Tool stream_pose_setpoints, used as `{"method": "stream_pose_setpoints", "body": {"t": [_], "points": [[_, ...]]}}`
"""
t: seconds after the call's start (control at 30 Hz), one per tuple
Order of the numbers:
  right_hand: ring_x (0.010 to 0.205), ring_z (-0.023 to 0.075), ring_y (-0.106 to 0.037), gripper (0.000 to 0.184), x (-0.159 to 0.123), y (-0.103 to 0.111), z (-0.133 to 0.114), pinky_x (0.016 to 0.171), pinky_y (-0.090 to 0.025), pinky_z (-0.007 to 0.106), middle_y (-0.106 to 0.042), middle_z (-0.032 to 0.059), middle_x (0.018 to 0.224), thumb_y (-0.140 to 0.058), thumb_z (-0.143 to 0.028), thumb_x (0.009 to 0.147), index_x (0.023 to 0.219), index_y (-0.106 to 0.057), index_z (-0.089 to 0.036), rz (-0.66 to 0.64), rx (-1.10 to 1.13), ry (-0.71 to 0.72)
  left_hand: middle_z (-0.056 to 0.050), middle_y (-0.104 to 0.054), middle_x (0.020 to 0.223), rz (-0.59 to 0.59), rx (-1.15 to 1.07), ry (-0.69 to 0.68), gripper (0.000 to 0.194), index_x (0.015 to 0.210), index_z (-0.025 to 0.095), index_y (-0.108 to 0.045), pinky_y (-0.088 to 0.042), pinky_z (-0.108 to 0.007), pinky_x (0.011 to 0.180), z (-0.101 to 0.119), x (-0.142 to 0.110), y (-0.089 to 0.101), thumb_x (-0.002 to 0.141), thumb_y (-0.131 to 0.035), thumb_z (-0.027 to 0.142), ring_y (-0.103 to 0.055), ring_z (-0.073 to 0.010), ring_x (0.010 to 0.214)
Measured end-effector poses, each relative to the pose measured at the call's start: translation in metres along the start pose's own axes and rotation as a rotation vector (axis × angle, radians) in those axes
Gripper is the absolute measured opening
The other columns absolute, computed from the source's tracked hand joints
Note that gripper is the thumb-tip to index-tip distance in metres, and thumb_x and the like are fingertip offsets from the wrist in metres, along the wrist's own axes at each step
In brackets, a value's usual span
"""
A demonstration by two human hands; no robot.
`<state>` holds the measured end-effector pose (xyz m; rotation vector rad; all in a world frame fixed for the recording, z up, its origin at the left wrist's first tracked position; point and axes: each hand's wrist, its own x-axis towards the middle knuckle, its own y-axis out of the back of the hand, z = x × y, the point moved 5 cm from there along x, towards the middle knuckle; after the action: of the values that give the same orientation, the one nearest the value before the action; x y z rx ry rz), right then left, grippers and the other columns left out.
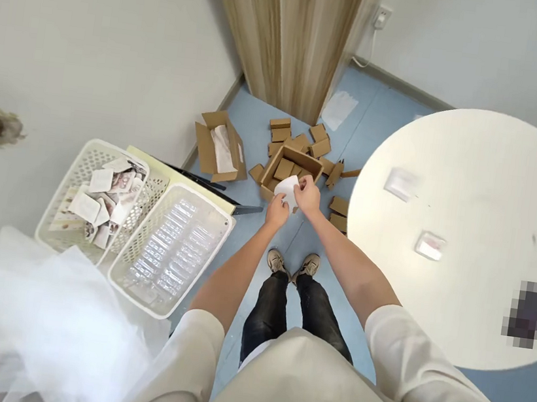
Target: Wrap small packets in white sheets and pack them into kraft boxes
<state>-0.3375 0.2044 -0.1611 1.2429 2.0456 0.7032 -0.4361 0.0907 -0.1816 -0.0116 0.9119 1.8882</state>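
Together, the left grip [277,213] and the right grip [308,197] pinch a thin white piece [286,189]

Both grips are closed down to a small pinch, and the thin white piece is up in the air between them. It could be paper or card; I can't tell. Holding it from two sides probably helps stop it flopping. The left grip has the side nearer the body, and the right grip has the right edge, a bit farther out.

Both arms reach down and forward, nearly straight, and meet like the point of a V, out past the tan shoes [278,259]. The right fingers curl in.

Just past the grips, an open brown cardboard box [310,161] sits on the blue floor [379,113], maybe so both hands can reach it. Small brown cardboard boxes [284,169] lie inside.

Left of the grips, a white plastic basket with holes [87,157] has loose white cards [84,206]. Another white plastic basket [137,299] has clear, shiny plastic packs [162,240]. Two baskets may stop things mixing. Right of the grips, well apart, is a round white counter [487,190].
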Motion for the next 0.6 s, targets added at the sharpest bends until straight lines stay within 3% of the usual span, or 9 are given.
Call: {"method": "stream_pose_setpoints", "body": {"t": [0.1, 0.2, 0.3, 0.43, 0.6], "points": [[0.089, 0.0238, -0.064, 0.041, -0.008, 0.057, -0.027, 0.084, -0.051, 0.037, -0.072, 0.0065, 0.098, -0.045, -0.030, 0.095, 0.132, -0.058, -0.022, 0.078, 0.085, 0.029, -0.016, -0.063, 0.139, 0.023, 0.016, -0.155, 0.038, 0.135, 0.019, -0.061, -0.049, -0.046, 0.111, 0.064, -0.015, 0.016, 0.099, -0.048, 0.018, -0.063, -0.0284, 0.127], [0.090, 0.0229, -0.064, 0.036, -0.019, 0.117, -0.040, 0.087, -0.051, 0.038, -0.071, 0.0072, 0.099, -0.042, -0.033, 0.097, 0.122, -0.064, -0.020, 0.176, 0.160, 0.044, -0.016, -0.060, 0.142, 0.059, -0.018, -0.214, 0.039, 0.139, 0.020, -0.058, -0.047, -0.046, 0.112, 0.125, -0.028, 0.024, 0.102, -0.046, 0.023, -0.063, -0.0279, 0.126], [0.092, 0.0214, -0.065, 0.030, -0.036, 0.179, -0.038, 0.088, -0.052, 0.036, -0.072, 0.0058, 0.099, -0.045, -0.037, 0.096, 0.111, -0.066, -0.021, 0.261, 0.267, 0.001, -0.014, -0.064, 0.135, 0.082, -0.077, -0.253, 0.036, 0.136, 0.020, -0.062, -0.050, -0.041, 0.108, 0.186, -0.042, 0.025, 0.106, -0.045, 0.029, -0.066, -0.0265, 0.120], [0.087, 0.0195, -0.066, 0.023, -0.068, 0.254, -0.019, 0.085, -0.053, 0.034, -0.072, 0.0035, 0.092, -0.050, -0.039, 0.095, 0.098, -0.065, -0.022, 0.329, 0.380, -0.019, -0.013, -0.069, 0.127, 0.001, -0.198, -0.280, 0.036, 0.136, 0.019, -0.060, -0.053, -0.035, 0.099, 0.262, -0.063, 0.007, 0.106, -0.050, 0.038, -0.068, -0.0240, 0.112], [0.079, 0.0176, -0.065, 0.020, -0.109, 0.322, 0.032, 0.082, -0.052, 0.033, -0.070, 0.0003, 0.084, -0.054, -0.041, 0.093, 0.090, -0.063, -0.023, 0.326, 0.522, -0.017, -0.004, -0.073, 0.108, -0.058, -0.280, -0.333, 0.013, 0.101, 0.021, -0.062, -0.053, -0.029, 0.090, 0.334, -0.099, -0.042, 0.100, -0.061, 0.034, -0.071, -0.0187, 0.101]]}}
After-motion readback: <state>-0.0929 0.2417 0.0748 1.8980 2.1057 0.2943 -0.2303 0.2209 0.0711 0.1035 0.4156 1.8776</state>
